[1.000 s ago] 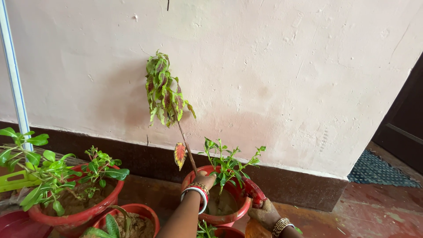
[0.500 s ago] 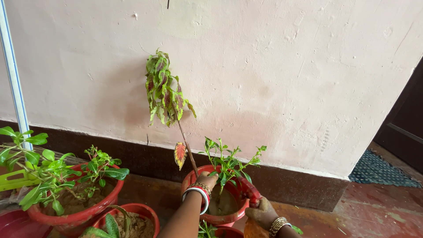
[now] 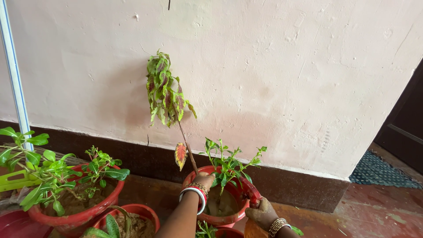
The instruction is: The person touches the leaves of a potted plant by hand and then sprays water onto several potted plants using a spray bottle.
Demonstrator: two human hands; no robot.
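Observation:
A red pot (image 3: 220, 218) of brown soil stands by the wall base. A tall thin stem (image 3: 187, 150) with drooping green-and-red leaves (image 3: 165, 92) rises from it, beside a small green plant (image 3: 229, 165). My left hand (image 3: 204, 180), with bangles at the wrist, is closed around the foot of the tall stem. My right hand (image 3: 262, 213), dirty with soil, grips a red-handled tool (image 3: 252, 192) at the pot's right rim.
A larger red pot (image 3: 70, 218) with leafy green plants (image 3: 53, 172) stands at the left, another red pot (image 3: 132, 220) in front of it. A white pipe (image 3: 15, 79) runs up the wall. A dark mat (image 3: 379, 169) lies near a doorway at right.
My right hand with the red-handled tool has dropped slightly at the pot's rim. My left hand stays on the stem.

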